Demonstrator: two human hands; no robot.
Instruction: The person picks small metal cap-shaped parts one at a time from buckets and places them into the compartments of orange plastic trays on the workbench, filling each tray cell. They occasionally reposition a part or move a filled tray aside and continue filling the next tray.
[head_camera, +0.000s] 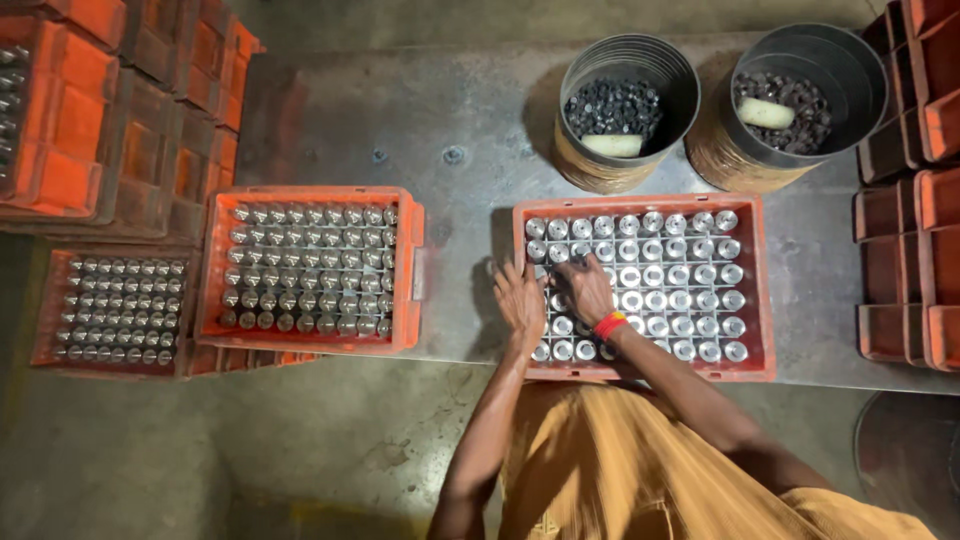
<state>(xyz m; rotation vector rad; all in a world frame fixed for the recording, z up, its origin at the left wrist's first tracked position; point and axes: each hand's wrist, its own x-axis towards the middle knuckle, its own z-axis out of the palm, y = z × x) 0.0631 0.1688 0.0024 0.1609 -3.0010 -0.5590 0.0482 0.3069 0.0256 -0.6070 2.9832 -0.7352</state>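
Both the left hand (519, 300) and right hand (587, 288) rest fingers-down, gripping nothing visible, on shiny metal cylinders (680, 275) standing upright in the gridded orange plastic crate (762, 290), at its nine-o'clock edge on the grey counter (450, 120).

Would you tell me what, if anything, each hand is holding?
Cannot be told: left hand and right hand rest on metal cylinders in the orange crate.
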